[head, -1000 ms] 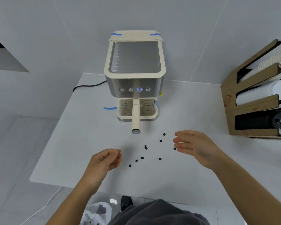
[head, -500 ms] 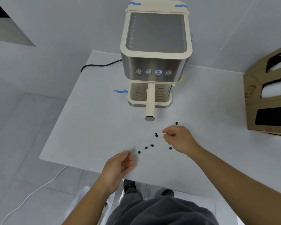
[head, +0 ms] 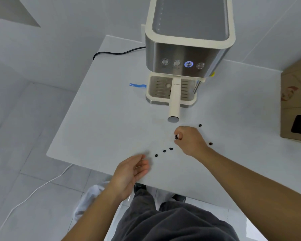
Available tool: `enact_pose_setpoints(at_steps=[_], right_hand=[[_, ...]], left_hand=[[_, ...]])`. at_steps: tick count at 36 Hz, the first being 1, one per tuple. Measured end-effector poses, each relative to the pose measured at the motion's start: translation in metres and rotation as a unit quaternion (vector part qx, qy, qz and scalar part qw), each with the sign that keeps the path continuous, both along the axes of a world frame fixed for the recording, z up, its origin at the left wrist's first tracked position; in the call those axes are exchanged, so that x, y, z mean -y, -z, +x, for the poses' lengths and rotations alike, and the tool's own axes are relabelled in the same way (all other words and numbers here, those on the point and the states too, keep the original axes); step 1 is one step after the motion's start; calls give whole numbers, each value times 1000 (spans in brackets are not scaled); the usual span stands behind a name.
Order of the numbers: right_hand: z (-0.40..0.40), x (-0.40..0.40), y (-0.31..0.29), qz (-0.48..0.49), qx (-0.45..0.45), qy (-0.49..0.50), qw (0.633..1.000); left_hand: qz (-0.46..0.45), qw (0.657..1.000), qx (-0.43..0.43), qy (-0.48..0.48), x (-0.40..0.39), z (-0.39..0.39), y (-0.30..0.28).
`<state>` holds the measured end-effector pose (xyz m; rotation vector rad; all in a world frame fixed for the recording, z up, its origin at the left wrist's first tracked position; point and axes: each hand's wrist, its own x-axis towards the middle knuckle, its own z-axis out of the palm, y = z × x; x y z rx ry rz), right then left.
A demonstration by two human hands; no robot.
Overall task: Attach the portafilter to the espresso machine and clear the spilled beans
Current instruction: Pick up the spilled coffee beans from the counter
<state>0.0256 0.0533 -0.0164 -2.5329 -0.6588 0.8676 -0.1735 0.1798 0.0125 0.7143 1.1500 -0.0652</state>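
Beans (head: 164, 151) lie scattered on the white table (head: 97, 122), in front of the machine. Going from the left: a black cord (head: 115, 53) runs off the table's far edge, and a strip of blue tape (head: 137, 85) sits just beside the machine's base. Your left hand (head: 130, 173) hovers over the near edge of the table, palm turned inward, fingers loosely spread and holding nothing. Just beyond its fingertips a short line of three beans runs up toward your right hand (head: 189, 140). That hand rests curled on the table, thumb and forefinger pinched around one or two beans (head: 176, 137). The machine (head: 188, 46) stands behind, one button lit blue, with the portafilter (head: 174, 100) seated under it, its cream handle pointing straight at you and ending just short of your right hand. One more bean (head: 200, 125) lies beyond your knuckles, another (head: 210, 144) just right of your wrist. A cardboard box (head: 292, 105) stands at the far right.
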Motion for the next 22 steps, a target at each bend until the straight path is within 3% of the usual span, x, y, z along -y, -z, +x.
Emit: enact_pose_setpoints(at_steps=[16,22], right_hand=[[0,-14,-8,-145,33,-103,983],[-1,-16,-12,-143,38,-117,982]], left_hand=[[-24,1000,8,-2,0,3,4],[-46,999,10,-15,-1,3,6]])
